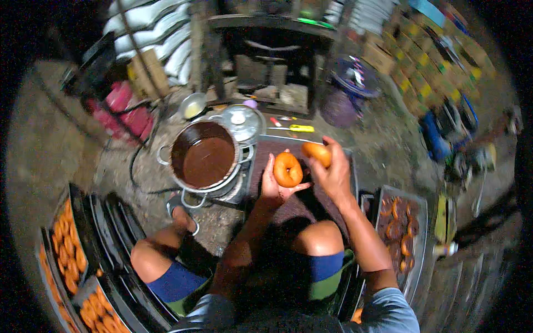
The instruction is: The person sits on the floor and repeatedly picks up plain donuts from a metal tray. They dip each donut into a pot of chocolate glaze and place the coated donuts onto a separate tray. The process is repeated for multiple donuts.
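Doughnuts, one per hand: your left hand (275,186) cradles a ring doughnut (287,169) on spread fingers, your right hand (333,172) pinches a second doughnut (317,153) above the dark tray (277,145). Likely light, soft and greasy; hold them by the outer rim, gently.

Doughnut (287,169) in left hand (273,186): matt, golden-brown crust, smooth. Second doughnut (317,154) in right hand (333,176): same finish. Pot (203,157): grey metal, dull rim; brown liquid inside glossy. Lid (241,122): shiny metal. Tray at right (417,222): thin metal, dull; doughnuts on it (398,222) dark, glossy-coated. Floor (50,144): rough, matt. Shorts (176,280): cloth.
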{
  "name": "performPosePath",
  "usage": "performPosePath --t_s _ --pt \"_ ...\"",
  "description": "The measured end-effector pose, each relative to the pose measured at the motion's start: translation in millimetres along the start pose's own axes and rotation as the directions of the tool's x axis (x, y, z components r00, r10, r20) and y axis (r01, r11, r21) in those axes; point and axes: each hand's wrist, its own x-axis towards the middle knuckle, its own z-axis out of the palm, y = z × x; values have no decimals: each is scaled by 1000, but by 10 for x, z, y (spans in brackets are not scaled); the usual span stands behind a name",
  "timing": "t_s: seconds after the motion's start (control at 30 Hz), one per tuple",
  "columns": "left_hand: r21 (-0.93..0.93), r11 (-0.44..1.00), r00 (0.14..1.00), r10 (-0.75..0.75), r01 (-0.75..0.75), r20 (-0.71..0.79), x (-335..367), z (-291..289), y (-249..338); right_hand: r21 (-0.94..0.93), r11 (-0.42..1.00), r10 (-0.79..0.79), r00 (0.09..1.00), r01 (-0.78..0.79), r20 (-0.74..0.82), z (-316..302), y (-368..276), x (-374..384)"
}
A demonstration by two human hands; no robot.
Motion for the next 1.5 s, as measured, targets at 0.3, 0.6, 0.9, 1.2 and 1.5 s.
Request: performPosePath --t_s 0.3,0.6,0.9,1.2,1.5 --pt "584 630 592 751 -511 -292 -636 418 772 285 956 -263 636 71 725 940 -973 825" --pt "857 3 -261 952 -516 -160 -2066 507 2176 5 823 -327 467 568 821 3340 -771 1187" --pt "751 8 -241 945 -660 -222 -2180 804 2122 -96 641 -338 392 762 856 3912 -567 947" --pt "764 8 -194 966 -646 -174 -2170 652 1975 101 873 -96 34 -477 995 3415 -564 914" --pt "727 415 197 908 -547 -370 -1182 289 1369 627 663 -346 576 -409 741 1878 -645 1118"
